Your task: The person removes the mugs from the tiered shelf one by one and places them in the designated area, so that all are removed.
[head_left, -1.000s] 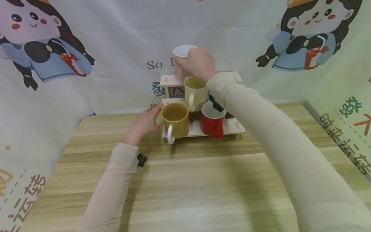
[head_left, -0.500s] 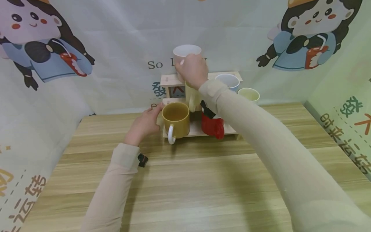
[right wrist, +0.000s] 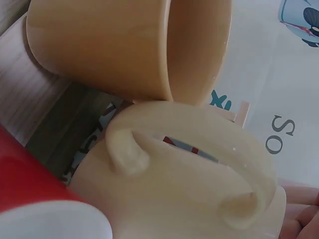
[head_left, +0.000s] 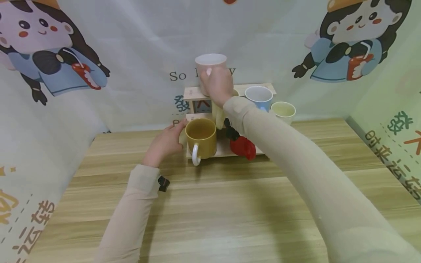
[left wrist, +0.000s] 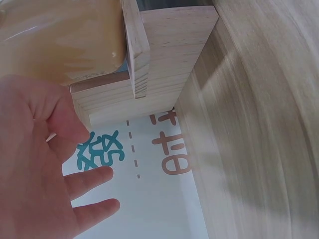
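My right hand [head_left: 218,84] grips the handle of a pink mug [head_left: 203,67] with a white inside, at the left end of the rack's top tier. Whether the mug's base touches the board is hidden. My left hand [head_left: 164,144] reaches to the left side of the wooden rack [head_left: 194,94], its fingertips by the middle tier's corner. In the left wrist view two of its fingers [left wrist: 94,181] stretch out straight. Beside it, a mustard mug [head_left: 201,140] with a white handle stands on the bottom tier. A cream mug [right wrist: 184,194] sits behind, partly covered by my right hand.
A red mug [head_left: 242,147] stands on the bottom tier, largely under my right forearm. Farther right are a blue mug [head_left: 258,95] with a pale inside and a pale green cup [head_left: 283,109]. A printed curtain [head_left: 141,73] hangs close behind the rack.
My right hand has shifted left and turned about the pink mug, uncovering more of it, the blue mug and the green cup. My left hand keeps its place; the view tilts slightly.
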Action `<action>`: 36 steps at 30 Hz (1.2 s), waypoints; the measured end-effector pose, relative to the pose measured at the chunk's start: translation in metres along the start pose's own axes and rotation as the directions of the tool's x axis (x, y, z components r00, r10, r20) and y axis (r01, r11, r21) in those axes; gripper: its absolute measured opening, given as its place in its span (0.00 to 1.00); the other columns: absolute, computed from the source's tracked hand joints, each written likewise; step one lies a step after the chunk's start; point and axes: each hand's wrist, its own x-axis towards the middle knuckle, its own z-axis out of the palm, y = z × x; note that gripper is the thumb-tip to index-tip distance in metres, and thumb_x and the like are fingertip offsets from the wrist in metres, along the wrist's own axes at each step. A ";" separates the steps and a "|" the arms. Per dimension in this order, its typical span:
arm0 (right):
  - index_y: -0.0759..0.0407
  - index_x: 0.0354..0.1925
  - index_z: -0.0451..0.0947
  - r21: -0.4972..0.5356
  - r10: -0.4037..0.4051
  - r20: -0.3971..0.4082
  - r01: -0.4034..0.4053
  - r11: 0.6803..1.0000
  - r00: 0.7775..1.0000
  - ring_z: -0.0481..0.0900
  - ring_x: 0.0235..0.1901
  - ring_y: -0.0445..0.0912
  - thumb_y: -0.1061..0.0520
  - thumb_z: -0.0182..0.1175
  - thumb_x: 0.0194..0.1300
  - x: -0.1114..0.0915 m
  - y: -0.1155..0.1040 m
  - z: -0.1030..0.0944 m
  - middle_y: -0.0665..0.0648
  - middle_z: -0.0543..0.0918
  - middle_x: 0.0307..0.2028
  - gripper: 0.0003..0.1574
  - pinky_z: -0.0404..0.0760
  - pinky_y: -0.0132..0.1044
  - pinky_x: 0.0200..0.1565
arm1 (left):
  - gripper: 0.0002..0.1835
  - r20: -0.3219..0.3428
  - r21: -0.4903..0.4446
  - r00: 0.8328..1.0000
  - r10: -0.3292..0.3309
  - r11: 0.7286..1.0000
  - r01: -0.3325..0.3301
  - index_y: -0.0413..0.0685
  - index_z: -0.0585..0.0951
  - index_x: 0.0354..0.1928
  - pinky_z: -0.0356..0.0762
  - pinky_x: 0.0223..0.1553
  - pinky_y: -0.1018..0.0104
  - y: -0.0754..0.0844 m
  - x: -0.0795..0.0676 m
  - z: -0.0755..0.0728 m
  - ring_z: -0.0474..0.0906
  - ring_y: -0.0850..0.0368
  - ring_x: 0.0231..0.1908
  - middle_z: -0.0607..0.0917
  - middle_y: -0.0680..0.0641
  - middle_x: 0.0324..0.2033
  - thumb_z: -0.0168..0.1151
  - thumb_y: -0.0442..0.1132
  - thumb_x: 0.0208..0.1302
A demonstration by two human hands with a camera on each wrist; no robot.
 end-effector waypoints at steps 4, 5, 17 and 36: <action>0.57 0.33 0.75 -0.010 0.010 -0.024 -0.010 1.000 1.000 0.78 0.32 0.44 0.47 0.47 0.70 0.001 0.000 0.000 0.54 0.82 0.34 0.18 0.78 0.31 0.36 | 0.47 -0.008 -0.001 1.000 0.003 1.000 -0.003 0.57 0.54 0.74 0.67 0.57 0.33 -0.001 0.000 0.001 0.54 0.35 0.70 0.56 0.50 0.74 0.58 0.29 0.50; 0.57 0.33 0.75 -0.011 0.016 -0.024 -0.016 1.000 1.000 0.78 0.32 0.43 0.47 0.47 0.71 0.001 0.000 0.000 0.54 0.82 0.34 0.18 0.78 0.31 0.35 | 0.47 -0.007 -0.002 1.000 0.003 1.000 -0.003 0.57 0.54 0.74 0.67 0.57 0.33 -0.001 0.000 0.001 0.54 0.35 0.70 0.56 0.50 0.74 0.58 0.29 0.50; 0.58 0.32 0.73 -0.076 -0.117 -0.061 0.113 0.991 0.991 0.76 0.30 0.44 0.49 0.44 0.72 0.003 0.001 -0.007 0.55 0.79 0.30 0.18 0.76 0.29 0.33 | 0.48 -0.007 -0.023 1.000 -0.024 0.999 0.024 0.62 0.53 0.74 0.75 0.48 0.35 0.000 -0.001 0.002 0.53 0.35 0.71 0.56 0.50 0.74 0.58 0.29 0.50; 0.61 0.45 0.76 -0.162 -0.200 -0.153 0.175 0.971 0.968 0.79 0.33 0.47 0.48 0.43 0.73 0.009 0.009 -0.037 0.59 0.83 0.35 0.21 0.80 0.33 0.35 | 0.48 -0.003 0.007 1.000 -0.024 1.000 0.024 0.57 0.54 0.74 0.72 0.53 0.35 0.004 -0.001 -0.002 0.55 0.35 0.70 0.60 0.46 0.72 0.58 0.29 0.48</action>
